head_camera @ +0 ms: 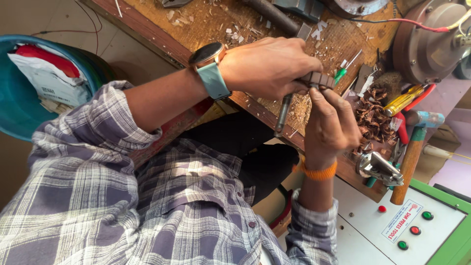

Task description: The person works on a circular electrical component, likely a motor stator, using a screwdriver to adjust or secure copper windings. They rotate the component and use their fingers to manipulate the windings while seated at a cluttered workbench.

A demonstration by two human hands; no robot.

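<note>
- Cluttered and scarred, the wooden workbench (343,44) runs across the top of my view, strewn with pale chips, with a bare floor to its left.
- Far left, a teal tub (19,103) holding red and white packets stands on the floor, well apart from my hands.
- Next comes my left hand (267,66), the one with the wristwatch (208,61). It reaches in from the left and is closed over the upper end of a grey metal rod (283,114).
- That rod's long axis runs down and slightly left from my left fist, its free end hanging past the bench edge toward my lap.
- At the top of the rod, between both hands, sits a small dark ribbed block (321,79). It lies just right of my left knuckles and directly above my right fingers.
- My right hand (329,122), with an orange band at the wrist, comes up from below, its fingertips pinching the underside of the block. It is the nearer hand to the block; the left is mainly on the rod.
- Just right of my right hand lies a heap of dark curled shavings (373,115).
- Beyond them lie a yellow-handled screwdriver (402,100) and a hammer (412,152), untouched.
- Bottom right, a white and green control panel (392,230) carries red and green buttons.
</note>
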